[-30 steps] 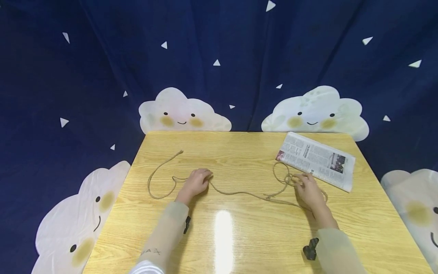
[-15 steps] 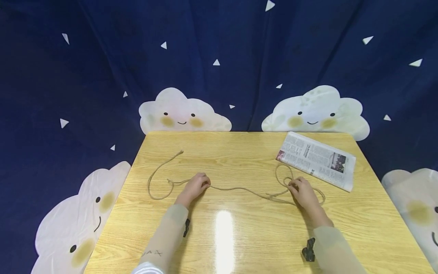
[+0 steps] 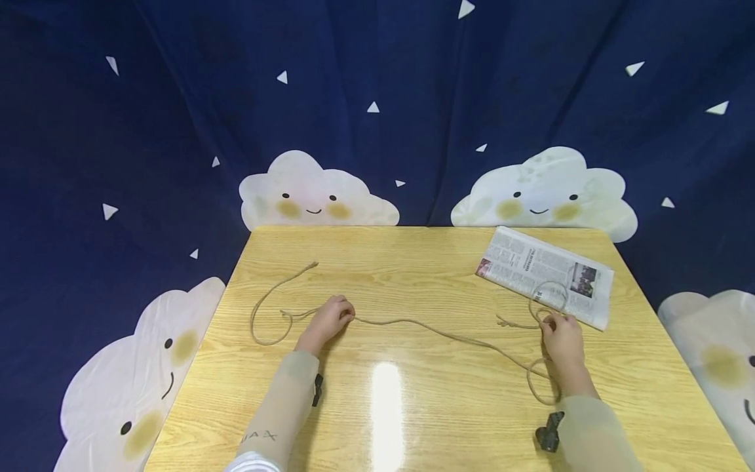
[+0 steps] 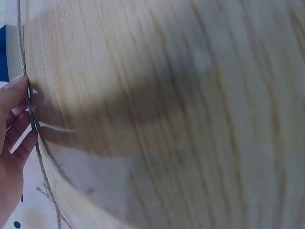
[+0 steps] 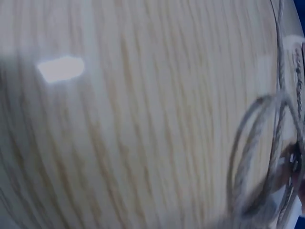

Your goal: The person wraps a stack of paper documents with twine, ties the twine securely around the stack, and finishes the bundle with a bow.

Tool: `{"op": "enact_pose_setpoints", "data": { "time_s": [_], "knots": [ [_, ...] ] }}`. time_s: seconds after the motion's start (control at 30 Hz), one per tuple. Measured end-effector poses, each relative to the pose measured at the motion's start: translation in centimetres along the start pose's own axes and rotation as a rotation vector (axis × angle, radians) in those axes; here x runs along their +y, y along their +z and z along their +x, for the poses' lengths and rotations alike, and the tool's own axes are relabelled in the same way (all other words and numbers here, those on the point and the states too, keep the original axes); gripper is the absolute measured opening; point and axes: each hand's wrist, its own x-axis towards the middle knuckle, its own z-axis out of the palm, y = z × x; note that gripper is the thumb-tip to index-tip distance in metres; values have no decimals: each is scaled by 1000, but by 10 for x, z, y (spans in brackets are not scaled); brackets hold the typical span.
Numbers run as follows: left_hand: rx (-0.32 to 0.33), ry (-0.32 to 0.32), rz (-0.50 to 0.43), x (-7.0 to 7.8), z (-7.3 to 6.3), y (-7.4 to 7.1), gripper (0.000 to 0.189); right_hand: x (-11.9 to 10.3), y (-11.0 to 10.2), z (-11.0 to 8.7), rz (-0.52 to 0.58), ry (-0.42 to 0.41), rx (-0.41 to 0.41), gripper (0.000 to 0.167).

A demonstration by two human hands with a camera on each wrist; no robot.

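A thin tan rope (image 3: 436, 330) runs across the wooden table from one hand to the other. My left hand (image 3: 327, 321) pinches it between thumb and fingertips, also plain in the left wrist view, where the rope (image 4: 42, 164) passes along the fingers. Left of that hand the rope bends into a wide curve with a knotted tip. My right hand (image 3: 564, 342) pinches the looped part near the newspaper. One loop overlaps the paper, a frayed end points left, and another loop hangs below the hand. In the right wrist view, rope loops (image 5: 248, 157) are close and blurred, the hand mostly out of frame.
A folded newspaper (image 3: 513, 257) lies at the table's back right, just beyond the right hand. The wooden table (image 3: 448, 406) meets a dark blue curtain (image 3: 413, 78) with clouds at its back edge. Dark camera mounts sit on both wrists.
My right hand has moved right, drawing the looped part and its frayed end along until a loop overlaps the newspaper. The left hand has shifted slightly left, its fingers closing on the rope.
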Motion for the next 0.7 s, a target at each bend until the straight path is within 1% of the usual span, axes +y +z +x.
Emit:
{"op": "enact_pose_setpoints", "data": {
  "time_s": [0.13,0.2,0.3,0.37,0.43,0.47,0.5,0.53,0.57,0.6,0.67,0.7],
  "knots": [
    [-8,-18,1,-1,0,0,5,10,-2,2,7,55,59,13],
    [-13,-27,-4,-1,1,0,5,13,-2,3,2,76,70,14],
    [-8,-20,-5,0,1,0,5,9,-5,3,-37,93,121,18],
    [-1,-7,-3,1,1,0,5,2,-8,1,-68,91,162,21],
    [3,14,-19,2,1,0,6,-10,-12,-1,-88,42,225,24],
    [2,29,-27,3,1,1,6,-16,-14,-2,-92,4,241,25],
    [-3,39,-41,4,1,1,7,-22,-15,-4,-84,-46,248,24],
    [-7,54,-55,5,1,2,8,-28,-17,-6,-76,-102,237,22],
    [-12,71,-73,6,1,2,10,-34,-18,-8,-69,-155,193,20],
    [-15,93,-91,7,1,3,11,-38,-20,-10,-56,-201,112,18],
    [-25,126,-110,10,2,5,13,-46,-22,-15,-26,-257,-128,13],
    [-27,138,-116,11,2,6,13,-49,-23,-17,-19,-261,-259,11]
  ]
}}
